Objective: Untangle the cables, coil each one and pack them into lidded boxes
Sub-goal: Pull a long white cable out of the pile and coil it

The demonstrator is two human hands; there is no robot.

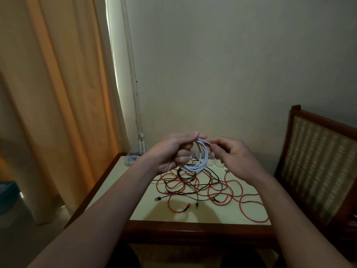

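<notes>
1 cream surface (193, 215) with a dark wooden rim carries everything. Across its middle and out toward the right edge sprawls the tangle of red and dark cables (195, 187), loops crossing one another and several plug ends lying loose toward the near edge. None of these looks freed or coiled yet, so most of the job seems to be left.

Above the far half, the left hand (173, 151) curls round the white cable (201, 161), thumb and fingers closed on its gathered turns. The right hand (233, 155) pinches the same cable at the coil's right side, fingers bent. That cable hangs as a tidy round coil of several thin, glossy turns, probably close to finished.

At the far left corner a small clear box (132, 159) seems to hold 1 more white cable already; whether its lid is on I cannot tell.
</notes>
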